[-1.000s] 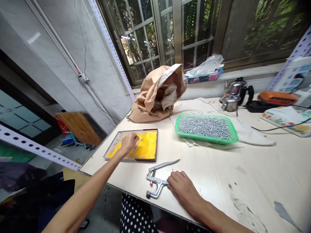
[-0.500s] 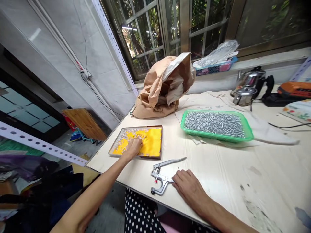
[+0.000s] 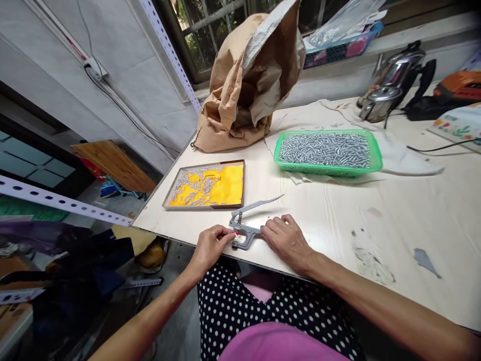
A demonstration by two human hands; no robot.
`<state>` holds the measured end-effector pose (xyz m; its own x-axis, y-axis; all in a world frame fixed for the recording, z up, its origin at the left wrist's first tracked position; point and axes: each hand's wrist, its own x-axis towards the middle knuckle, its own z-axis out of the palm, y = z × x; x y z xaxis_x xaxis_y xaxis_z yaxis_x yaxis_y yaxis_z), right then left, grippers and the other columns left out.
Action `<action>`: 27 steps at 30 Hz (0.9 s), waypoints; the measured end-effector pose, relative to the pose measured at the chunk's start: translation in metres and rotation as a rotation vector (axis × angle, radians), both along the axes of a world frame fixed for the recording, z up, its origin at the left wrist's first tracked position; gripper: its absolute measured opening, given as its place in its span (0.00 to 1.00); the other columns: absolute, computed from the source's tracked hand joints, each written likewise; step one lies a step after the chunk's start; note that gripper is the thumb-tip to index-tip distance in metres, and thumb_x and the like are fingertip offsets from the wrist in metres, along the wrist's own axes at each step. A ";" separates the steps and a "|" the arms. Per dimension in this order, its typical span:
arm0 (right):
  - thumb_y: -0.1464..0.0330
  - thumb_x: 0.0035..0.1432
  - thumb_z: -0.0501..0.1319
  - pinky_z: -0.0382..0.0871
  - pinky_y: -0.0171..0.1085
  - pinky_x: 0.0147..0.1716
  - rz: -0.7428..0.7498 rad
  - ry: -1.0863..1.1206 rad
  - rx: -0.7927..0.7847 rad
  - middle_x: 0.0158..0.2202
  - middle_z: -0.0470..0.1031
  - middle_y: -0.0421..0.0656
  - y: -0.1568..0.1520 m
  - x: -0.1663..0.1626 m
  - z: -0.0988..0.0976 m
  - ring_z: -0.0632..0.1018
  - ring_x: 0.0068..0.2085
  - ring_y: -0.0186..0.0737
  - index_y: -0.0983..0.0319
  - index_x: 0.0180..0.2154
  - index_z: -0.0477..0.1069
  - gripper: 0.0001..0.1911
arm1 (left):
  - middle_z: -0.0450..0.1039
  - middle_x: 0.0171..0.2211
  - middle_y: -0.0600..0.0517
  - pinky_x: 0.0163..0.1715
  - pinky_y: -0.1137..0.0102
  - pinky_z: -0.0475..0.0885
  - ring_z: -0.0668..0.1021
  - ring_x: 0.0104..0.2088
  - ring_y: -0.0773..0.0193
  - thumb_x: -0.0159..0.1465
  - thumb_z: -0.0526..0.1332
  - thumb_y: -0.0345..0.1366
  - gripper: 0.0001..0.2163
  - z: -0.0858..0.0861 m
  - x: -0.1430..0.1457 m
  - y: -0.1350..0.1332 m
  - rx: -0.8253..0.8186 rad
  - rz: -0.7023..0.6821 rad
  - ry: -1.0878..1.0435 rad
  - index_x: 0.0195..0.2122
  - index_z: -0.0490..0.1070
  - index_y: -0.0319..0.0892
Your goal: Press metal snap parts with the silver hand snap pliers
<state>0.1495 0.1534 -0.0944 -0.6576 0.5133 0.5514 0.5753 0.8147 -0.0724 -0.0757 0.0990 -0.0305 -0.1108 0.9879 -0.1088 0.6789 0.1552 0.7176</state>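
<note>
Grey metal snap pliers (image 3: pixel 248 223) lie near the front edge of the pale wooden table (image 3: pixel 376 210). My left hand (image 3: pixel 210 247) is pinched at the jaw end of the pliers, fingertips pressed together on something too small to name. My right hand (image 3: pixel 287 240) rests on the pliers' lower handle, fingers curled over it. Behind the pliers sits a shallow yellow-lined tray (image 3: pixel 225 180) holding several small silver metal pieces. Farther back stands a green plastic basket (image 3: pixel 370 163) filled with the same silver pieces.
A crumpled brown paper sack (image 3: pixel 244 85) stands at the back by the window. A steel kettle (image 3: pixel 391 87), an orange tool (image 3: pixel 456 82) and a black cable (image 3: pixel 439 148) lie at back right on white cloth. Perforated metal rails (image 3: pixel 56 200) run on the left.
My left hand left the yellow tray and came back to the pliers' jaw with its fingers pinched. My right hand stayed on the pliers' handle. The camera tilted downward.
</note>
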 end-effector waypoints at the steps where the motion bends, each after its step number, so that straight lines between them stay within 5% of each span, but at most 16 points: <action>1: 0.74 0.68 0.53 0.50 0.42 0.36 0.001 -0.001 0.012 0.28 0.68 0.41 0.000 0.001 0.002 0.64 0.32 0.41 0.62 0.31 0.67 0.12 | 0.78 0.29 0.51 0.32 0.72 0.70 0.77 0.31 0.62 0.58 0.61 0.42 0.10 -0.004 0.001 -0.002 -0.002 0.012 -0.011 0.30 0.77 0.41; 6: 0.73 0.68 0.53 0.50 0.41 0.36 -0.006 0.010 0.048 0.27 0.67 0.41 -0.001 0.001 0.004 0.63 0.31 0.39 0.63 0.29 0.67 0.13 | 0.77 0.28 0.51 0.31 0.72 0.68 0.76 0.30 0.62 0.58 0.61 0.42 0.11 -0.015 0.002 -0.001 -0.007 0.040 -0.027 0.30 0.77 0.40; 18: 0.75 0.68 0.52 0.50 0.42 0.36 -0.020 -0.017 0.008 0.28 0.69 0.41 -0.001 -0.001 0.002 0.64 0.31 0.40 0.63 0.30 0.69 0.14 | 0.76 0.28 0.50 0.30 0.72 0.66 0.75 0.29 0.62 0.59 0.61 0.41 0.11 -0.009 0.010 0.004 -0.102 0.017 0.169 0.29 0.76 0.39; 27: 0.75 0.68 0.53 0.49 0.42 0.36 -0.010 -0.021 -0.026 0.28 0.69 0.41 0.000 -0.004 -0.003 0.64 0.32 0.40 0.63 0.30 0.68 0.12 | 0.64 0.17 0.57 0.19 0.74 0.60 0.66 0.18 0.68 0.54 0.60 0.49 0.16 -0.009 0.001 0.009 -0.431 0.000 -0.045 0.26 0.72 0.38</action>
<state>0.1459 0.1535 -0.0976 -0.6639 0.5338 0.5238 0.5848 0.8071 -0.0812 -0.0749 0.1080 -0.0391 -0.0965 0.8509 -0.5164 0.6484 0.4473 0.6160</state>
